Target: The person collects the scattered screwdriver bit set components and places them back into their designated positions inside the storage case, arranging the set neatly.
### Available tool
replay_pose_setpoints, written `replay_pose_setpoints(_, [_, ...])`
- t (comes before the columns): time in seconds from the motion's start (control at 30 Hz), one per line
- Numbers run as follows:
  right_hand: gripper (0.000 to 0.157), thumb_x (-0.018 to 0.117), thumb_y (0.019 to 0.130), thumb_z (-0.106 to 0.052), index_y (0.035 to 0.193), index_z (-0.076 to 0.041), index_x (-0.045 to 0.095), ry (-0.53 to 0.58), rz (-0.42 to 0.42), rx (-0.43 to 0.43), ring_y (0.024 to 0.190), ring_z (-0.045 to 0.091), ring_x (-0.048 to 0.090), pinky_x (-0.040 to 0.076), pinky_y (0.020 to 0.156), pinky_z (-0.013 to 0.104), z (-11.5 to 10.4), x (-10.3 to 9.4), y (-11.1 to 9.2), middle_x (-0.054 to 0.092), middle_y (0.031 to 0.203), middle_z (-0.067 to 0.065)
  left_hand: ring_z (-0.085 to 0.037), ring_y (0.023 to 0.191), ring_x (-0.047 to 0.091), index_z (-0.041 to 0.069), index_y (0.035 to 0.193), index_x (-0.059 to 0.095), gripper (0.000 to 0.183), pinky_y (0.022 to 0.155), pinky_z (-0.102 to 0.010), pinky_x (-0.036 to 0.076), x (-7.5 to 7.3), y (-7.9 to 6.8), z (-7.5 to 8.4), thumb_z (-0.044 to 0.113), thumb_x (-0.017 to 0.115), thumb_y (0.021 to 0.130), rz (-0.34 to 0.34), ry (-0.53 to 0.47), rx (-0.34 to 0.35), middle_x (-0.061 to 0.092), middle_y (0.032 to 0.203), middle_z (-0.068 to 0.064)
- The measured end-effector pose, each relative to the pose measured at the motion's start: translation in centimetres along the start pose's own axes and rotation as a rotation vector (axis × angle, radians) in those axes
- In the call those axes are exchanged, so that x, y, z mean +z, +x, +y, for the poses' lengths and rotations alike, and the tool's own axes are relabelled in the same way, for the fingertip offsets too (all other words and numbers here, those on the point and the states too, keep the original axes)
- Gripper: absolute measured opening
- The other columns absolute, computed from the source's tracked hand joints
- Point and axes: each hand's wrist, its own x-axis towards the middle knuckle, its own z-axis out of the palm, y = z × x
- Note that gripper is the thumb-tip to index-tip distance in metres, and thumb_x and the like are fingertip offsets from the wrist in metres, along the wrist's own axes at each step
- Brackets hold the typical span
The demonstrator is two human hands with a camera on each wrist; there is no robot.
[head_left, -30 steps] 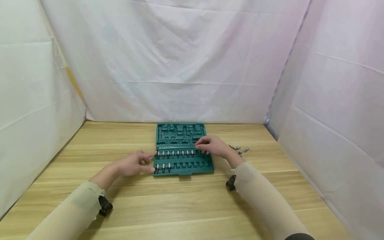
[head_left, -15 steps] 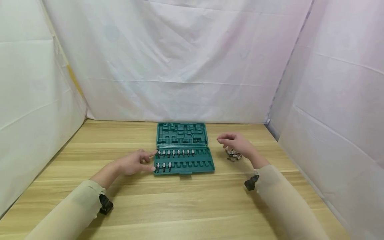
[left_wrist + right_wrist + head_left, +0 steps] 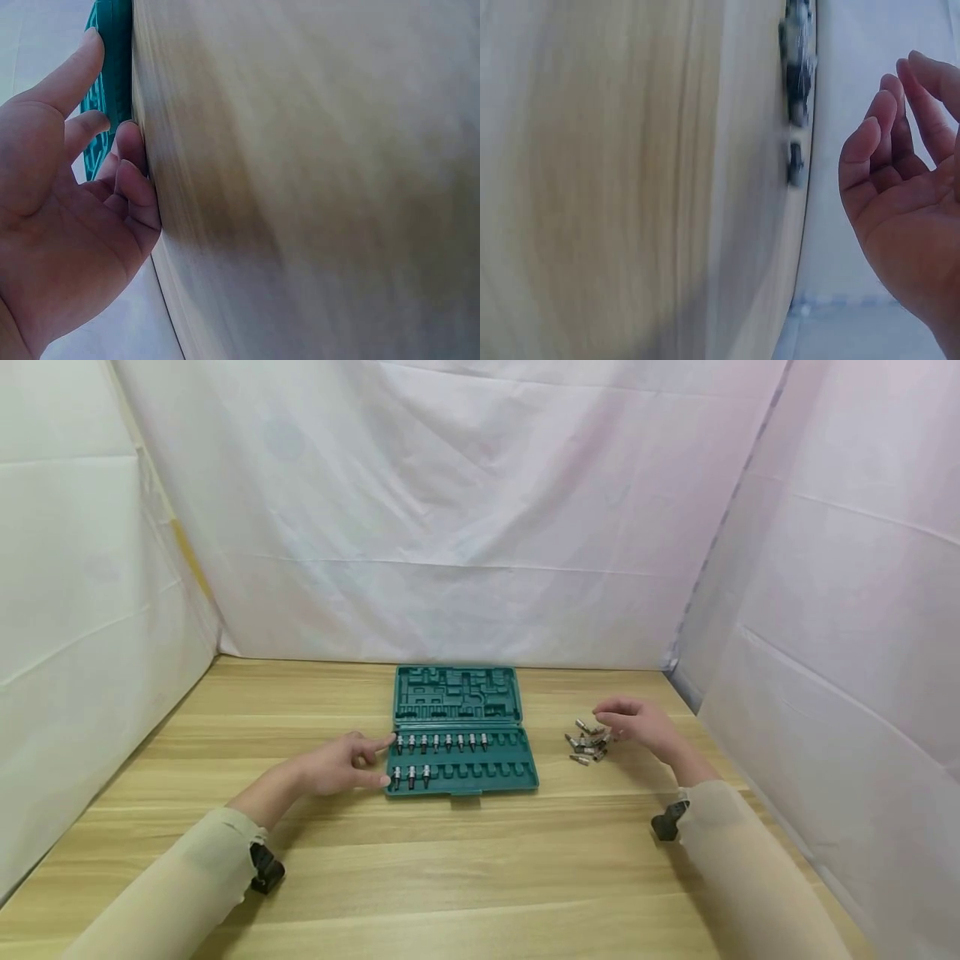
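Note:
A green plastic case (image 3: pixel 465 758) lies unfolded on the table, its moulded lid toward the back. Bit sockets (image 3: pixel 412 774) with silver bases and dark tips fill the left part of its two slot rows: several behind, 3 in front. My left hand (image 3: pixel 333 767) rests at the case's left edge. Its thumb (image 3: pixel 79 64) and index finger touch the rim while the other fingers bend inward. To the right is a loose pile of bit sockets (image 3: pixel 588 745). Just above the pile's right side hovers my right hand (image 3: pixel 643 727), fingers loosely bent, nothing held in the right wrist view.
The wooden table (image 3: pixel 450 877) carries the case and the pile. White cloth walls (image 3: pixel 465 510) stand behind and on both sides. Vacant slots (image 3: pixel 491 770) run along the right part of both case rows.
My right hand has left the right side of the case's back row and moved rightward to the pile. The left hand stays at the case's edge. The row contents look the same.

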Motion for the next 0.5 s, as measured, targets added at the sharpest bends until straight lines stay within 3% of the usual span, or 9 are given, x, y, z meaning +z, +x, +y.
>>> replay_pose_setpoints(0.23, [0.047, 0.066, 0.111, -0.029, 0.147, 0.001, 0.063, -0.047, -0.025, 0.045, 0.117, 0.029, 0.069, 0.058, 0.097, 0.039, 1.4, -2.2, -0.8, 0.065, 0.147, 0.025, -0.029, 0.119, 0.061, 0.015, 0.171, 0.038, 0.085, 0.101, -0.047, 0.056, 0.0, 0.1, 0.0, 0.041, 0.080, 0.101, 0.002, 0.008, -0.006, 0.058, 0.131, -0.017])
replay_pose_setpoints(0.5, [0.046, 0.068, 0.109, -0.018, 0.148, 0.004, 0.059, -0.067, -0.073, 0.076, 0.098, 0.024, 0.070, 0.059, 0.084, 0.039, 2.6, -3.5, -0.8, 0.072, 0.130, 0.027, -0.028, 0.117, 0.061, 0.014, 0.171, 0.038, 0.085, 0.099, -0.044, 0.055, 0.0, 0.0, 0.0, 0.040, 0.080, 0.101, 0.005, 0.004, -0.002, 0.058, 0.129, -0.017])
